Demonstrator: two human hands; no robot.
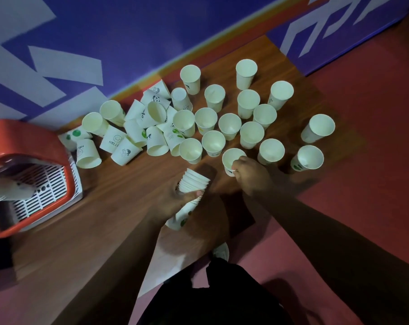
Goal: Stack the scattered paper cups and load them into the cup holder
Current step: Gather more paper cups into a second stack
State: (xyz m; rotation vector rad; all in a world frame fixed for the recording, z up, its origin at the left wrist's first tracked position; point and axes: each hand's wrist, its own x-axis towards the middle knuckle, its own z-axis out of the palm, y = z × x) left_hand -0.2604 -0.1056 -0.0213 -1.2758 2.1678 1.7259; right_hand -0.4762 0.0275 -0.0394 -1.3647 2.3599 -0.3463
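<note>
Wooden tabletop [119, 221] against a purple printed wall, dim light. Person's left hand [175, 199] is gripping a nested stack [191, 193] around its middle, long axis tilted, open rims pointing up and away, probably to receive the next cup. Right hand [250, 174] is pinching the rim of an upright cup [231, 159]. Loose cups [133, 132] lying tumbled near the orange basket [23, 137].

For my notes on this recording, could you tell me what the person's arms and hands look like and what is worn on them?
Both forearms are bare up to the frame edge, with no sleeves in view. The left hand and right hand wear no gloves, and no watch, ring or bracelet shows. The dim, slightly blurred picture could hide small details.
</note>
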